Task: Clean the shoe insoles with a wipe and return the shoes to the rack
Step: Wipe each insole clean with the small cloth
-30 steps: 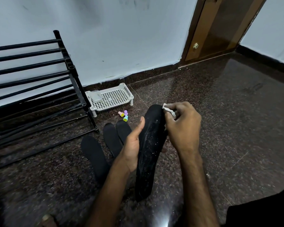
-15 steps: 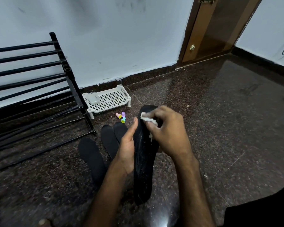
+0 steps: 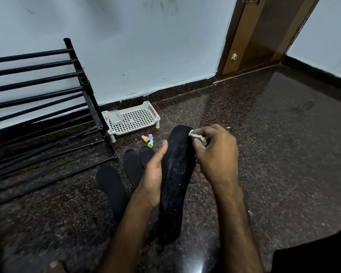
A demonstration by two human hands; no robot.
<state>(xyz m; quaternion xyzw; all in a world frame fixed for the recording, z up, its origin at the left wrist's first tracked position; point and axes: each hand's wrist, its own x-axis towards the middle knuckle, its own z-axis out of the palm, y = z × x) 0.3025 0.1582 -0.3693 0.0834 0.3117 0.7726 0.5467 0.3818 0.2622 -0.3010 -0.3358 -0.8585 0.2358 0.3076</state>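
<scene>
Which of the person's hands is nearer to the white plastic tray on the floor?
Left. The left hand, holding the insole, lies this side of the tray, slightly to its right; the right hand, pinching the wipe, is farther right.

The insole was black with white specks, the wipe white, the rack black, the perforated tray cream, the small caps pink, purple and teal, and the floor speckled dark brown.
</scene>
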